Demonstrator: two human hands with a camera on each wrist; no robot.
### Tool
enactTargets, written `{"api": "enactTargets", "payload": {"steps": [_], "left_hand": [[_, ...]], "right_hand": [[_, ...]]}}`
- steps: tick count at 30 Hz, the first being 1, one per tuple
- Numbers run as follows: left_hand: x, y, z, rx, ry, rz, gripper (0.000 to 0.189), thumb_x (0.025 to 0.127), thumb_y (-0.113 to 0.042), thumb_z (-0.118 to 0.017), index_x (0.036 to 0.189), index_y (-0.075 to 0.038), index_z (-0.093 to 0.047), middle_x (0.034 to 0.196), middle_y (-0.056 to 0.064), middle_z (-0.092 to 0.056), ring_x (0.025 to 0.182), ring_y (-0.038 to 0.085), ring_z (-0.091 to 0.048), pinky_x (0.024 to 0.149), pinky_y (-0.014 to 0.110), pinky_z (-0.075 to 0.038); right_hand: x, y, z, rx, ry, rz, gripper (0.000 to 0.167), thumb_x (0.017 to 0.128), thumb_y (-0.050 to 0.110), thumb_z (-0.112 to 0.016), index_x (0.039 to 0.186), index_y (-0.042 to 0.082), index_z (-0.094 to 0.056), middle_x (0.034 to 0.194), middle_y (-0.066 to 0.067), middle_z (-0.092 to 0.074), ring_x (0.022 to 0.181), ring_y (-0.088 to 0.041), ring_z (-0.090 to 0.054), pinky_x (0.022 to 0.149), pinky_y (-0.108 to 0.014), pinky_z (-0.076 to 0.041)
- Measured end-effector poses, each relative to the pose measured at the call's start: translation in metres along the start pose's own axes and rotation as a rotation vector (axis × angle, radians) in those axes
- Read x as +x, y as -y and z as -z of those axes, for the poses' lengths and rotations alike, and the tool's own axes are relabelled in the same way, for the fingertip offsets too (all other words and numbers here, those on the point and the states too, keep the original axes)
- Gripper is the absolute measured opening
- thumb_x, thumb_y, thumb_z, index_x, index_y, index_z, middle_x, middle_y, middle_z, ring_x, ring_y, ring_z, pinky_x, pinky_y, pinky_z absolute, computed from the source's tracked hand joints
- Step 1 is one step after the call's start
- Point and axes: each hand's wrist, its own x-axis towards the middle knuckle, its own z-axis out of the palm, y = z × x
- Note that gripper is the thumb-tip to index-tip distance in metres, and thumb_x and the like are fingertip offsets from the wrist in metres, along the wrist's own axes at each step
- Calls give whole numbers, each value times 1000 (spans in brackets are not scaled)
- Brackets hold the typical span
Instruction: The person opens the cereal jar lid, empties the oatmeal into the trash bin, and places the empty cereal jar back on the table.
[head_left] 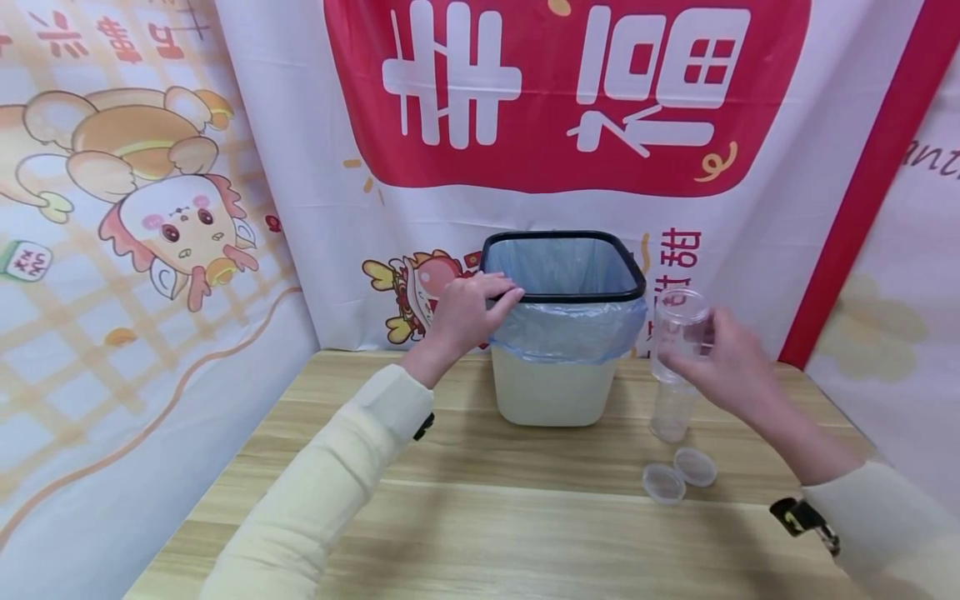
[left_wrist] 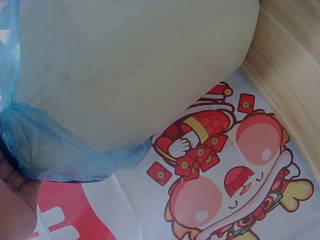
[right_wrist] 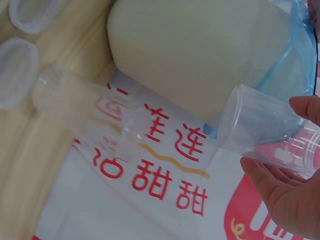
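A cream trash bin (head_left: pixel 555 387) with a black rim and a blue bag liner (head_left: pixel 570 329) stands at the back of the table. My left hand (head_left: pixel 468 312) grips the rim at its left front corner; in the left wrist view only part of this hand (left_wrist: pixel 17 200) shows against the liner. To the right of the bin, my right hand (head_left: pixel 731 358) holds a clear plastic jar (right_wrist: pixel 265 122) between thumb and fingers, raised off the table. Below it stands a second clear jar (head_left: pixel 671 417), partly hidden in the head view by the held one.
Two round translucent lids, a nearer lid (head_left: pixel 663 483) and a farther lid (head_left: pixel 695 467), lie on the wooden table (head_left: pixel 480 533) in front of the standing jar. A printed cloth (head_left: pixel 300 167) hangs behind the table, with more cloth on both sides.
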Motion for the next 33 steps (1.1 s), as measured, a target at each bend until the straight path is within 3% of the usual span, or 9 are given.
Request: {"api": "enactTargets", "payload": {"steps": [13, 22, 33], "left_hand": [[-1, 1, 0, -11, -3, 11, 28, 96, -29, -62, 112, -10, -74, 112, 5, -70, 111, 19, -63, 97, 32, -48], [0, 0, 0, -16, -10, 6, 28, 96, -29, -63, 113, -9, -74, 113, 6, -70, 111, 19, -63, 97, 31, -47], [-1, 1, -1, -15, -2, 11, 28, 96, -29, -62, 112, -9, -74, 113, 5, -70, 112, 19, -63, 98, 32, -47]], "right_hand": [[-17, -23, -30, 98, 56, -66, 77, 84, 39, -75, 134, -5, -37, 121, -27, -53, 107, -42, -54, 86, -58, -49], [-27, -38, -52, 76, 62, -69, 61, 81, 31, -80, 118, -3, -46, 107, -21, -59, 93, -33, -56, 77, -45, -50], [-38, -51, -71, 73, 136, -118, 63, 81, 30, -79, 122, -1, -42, 112, -22, -60, 99, -35, -58, 81, -49, -52]]}}
